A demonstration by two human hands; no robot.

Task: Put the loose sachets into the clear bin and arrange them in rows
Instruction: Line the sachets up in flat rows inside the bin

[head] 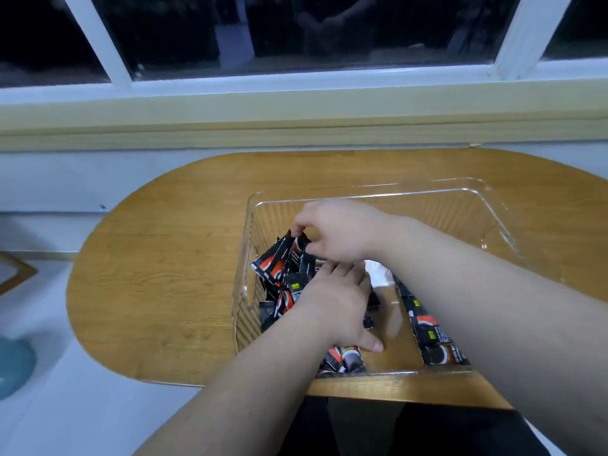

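Note:
The clear bin (pixel 437 195) stands on the wooden table. Inside it, a heap of black-and-red sachets (pixel 278 268) leans against the left wall, and a row of sachets (pixel 427 327) runs along the right side, partly under my right forearm. My right hand (pixel 335 232) reaches in from the right and pinches the top edges of upright sachets in the heap. My left hand (pixel 335 307) lies on the sachets just in front, fingers curled among them; what they hold is hidden. A white piece (pixel 378 273) shows between the hands.
The oval wooden table (pixel 158 264) stands against a wall under a window sill (pixel 296 116). Its front edge runs right below the bin. A teal round object (pixel 13 366) sits on the floor at far left.

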